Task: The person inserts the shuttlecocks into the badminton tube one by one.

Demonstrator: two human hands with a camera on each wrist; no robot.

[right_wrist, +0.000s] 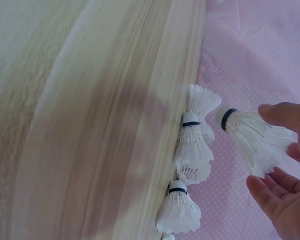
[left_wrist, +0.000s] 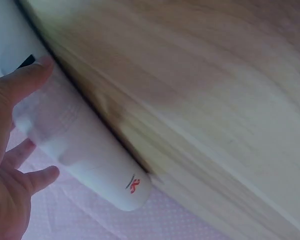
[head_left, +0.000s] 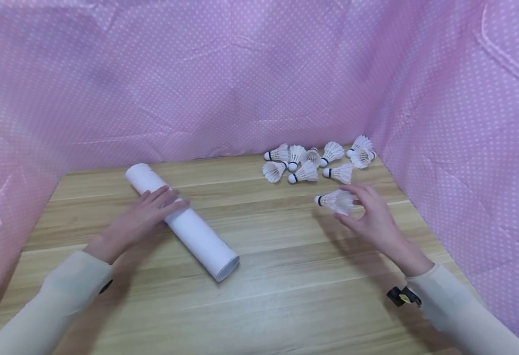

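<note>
A white cylindrical tube (head_left: 197, 239) lies slantwise on the left half of the table, its near end round and rimmed. Over its middle rests my left hand (head_left: 146, 217), fingers spread loosely across it. The left wrist view shows the thumb (left_wrist: 32, 77) along the tube and a small red mark near its far end. My right hand (head_left: 376, 224) pinches a white feather shuttlecock (head_left: 336, 201) by its skirt, between thumb and fingers. That shuttlecock is held above the table, cork pointing left, with a dark band round its base.
Several more shuttlecocks (head_left: 303, 172) lie in a loose group at the back right of the wooden table (head_left: 259, 305), some touching each other. Pink dotted cloth (head_left: 241, 88) walls the table at the back and both sides.
</note>
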